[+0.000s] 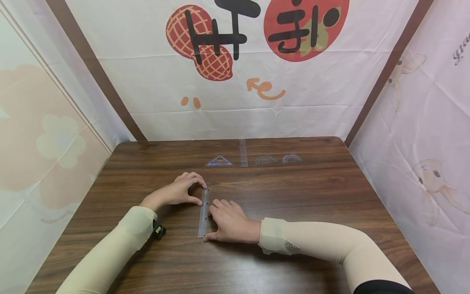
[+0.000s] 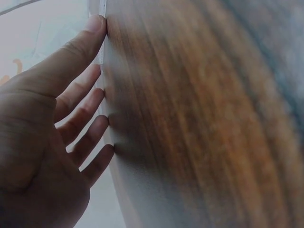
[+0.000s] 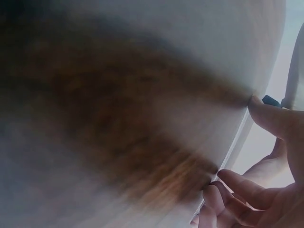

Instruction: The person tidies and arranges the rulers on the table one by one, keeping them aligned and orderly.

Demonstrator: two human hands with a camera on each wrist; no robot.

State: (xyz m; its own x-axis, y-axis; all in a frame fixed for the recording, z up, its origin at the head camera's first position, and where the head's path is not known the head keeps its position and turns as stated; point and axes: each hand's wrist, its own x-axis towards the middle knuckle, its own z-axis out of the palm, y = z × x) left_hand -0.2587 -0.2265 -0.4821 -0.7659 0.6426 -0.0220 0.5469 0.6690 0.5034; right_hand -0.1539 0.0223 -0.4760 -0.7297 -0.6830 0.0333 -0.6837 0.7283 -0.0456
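A short clear ruler (image 1: 203, 214) with a bluish strip along it lies flat on the brown wood table, pointing away from me. On its left, my left hand (image 1: 180, 190) touches the far end with a fingertip and the left edge with the thumb. That hand's fingers are spread and fairly straight in the left wrist view. From the right side, my right hand (image 1: 233, 222) rests its fingertips by the ruler's right edge, its thumb at the near corner. In the right wrist view, the ruler (image 3: 232, 147) shows as a thin pale line under the right hand's fingertips.
Along the table's far side lie a clear set square (image 1: 219, 160), a longer clear ruler (image 1: 243, 153) and two clear protractors, one (image 1: 266, 159) left of the other (image 1: 291, 158). Printed cloth walls (image 1: 242, 118) stand behind and beside the wooden table (image 1: 312, 192).
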